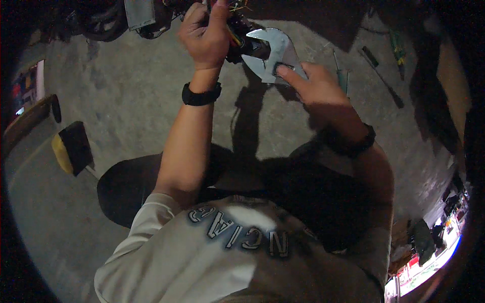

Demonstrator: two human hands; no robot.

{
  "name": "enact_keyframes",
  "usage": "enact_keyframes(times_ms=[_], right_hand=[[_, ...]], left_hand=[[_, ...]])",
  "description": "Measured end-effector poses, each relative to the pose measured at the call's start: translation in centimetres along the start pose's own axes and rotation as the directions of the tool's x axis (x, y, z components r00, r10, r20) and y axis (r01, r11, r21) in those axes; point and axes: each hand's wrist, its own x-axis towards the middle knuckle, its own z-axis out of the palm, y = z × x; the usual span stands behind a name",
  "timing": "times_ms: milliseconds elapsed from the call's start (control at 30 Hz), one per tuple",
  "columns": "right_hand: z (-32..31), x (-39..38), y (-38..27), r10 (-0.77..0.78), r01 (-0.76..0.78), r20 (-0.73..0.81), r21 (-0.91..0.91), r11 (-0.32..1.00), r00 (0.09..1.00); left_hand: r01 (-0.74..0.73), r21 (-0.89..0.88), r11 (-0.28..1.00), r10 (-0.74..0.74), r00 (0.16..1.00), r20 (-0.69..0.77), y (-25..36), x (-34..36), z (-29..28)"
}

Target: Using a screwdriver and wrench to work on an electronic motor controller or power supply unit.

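Observation:
My right hand is closed on a large silver adjustable wrench, its thumb pressed by the dark adjusting screw. The wrench's wide jaws face left, with the end of a dark, roundish part between them. Whether the jaws touch that part, I cannot tell. It belongs to a dark assembly with coloured wires at the top edge. Just left of these wires, my left hand is closed with its thumb up. What its fingers grip is hidden and cut off by the picture's edge.
On the concrete floor at right lie a long dark screwdriver-like tool, a thin rod-shaped tool and a green and yellow tool. A grey metal box and black looped hoses are at upper left. A yellow and black object stands left.

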Motion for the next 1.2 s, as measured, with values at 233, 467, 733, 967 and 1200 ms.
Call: enact_keyframes(times_ms=[233, 467, 733, 967, 1200], right_hand=[[-0.9, -1.2, 1.8, -0.271, 0.251, -0.075, -0.203, 0.946, 0.960], [2.3, 4.1, 13.7, 0.147, -0.190, -0.248, -0.162, 0.968, 0.958], [4.4, 4.7, 19.6, 0.276, -0.216, -0.314, 0.213, 0.953, 0.908], [4.0, 4.9, 20.9, 0.328, -0.284, -0.304, 0.181, 0.942, 0.894], [4.9, 4.7, 22.0, 0.357, -0.310, -0.193, 0.235, 0.921, 0.914]], left_hand=[[-0.169, 0.294, 0.941, 0.120, 0.977, 0.178, 0.7, 1.8, -0.2], [-0.273, 0.283, 0.919, 0.232, 0.958, 0.168, -2.9, 4.1, -2.4], [-0.121, 0.369, 0.922, 0.025, 0.966, 0.256, -2.3, 3.5, -4.0], [0.130, 0.131, 0.983, -0.131, 0.991, 0.003, -2.6, 2.8, -5.1], [0.472, 0.065, 0.879, -0.470, 0.882, -0.039, -2.8, 1.0, -6.7]])
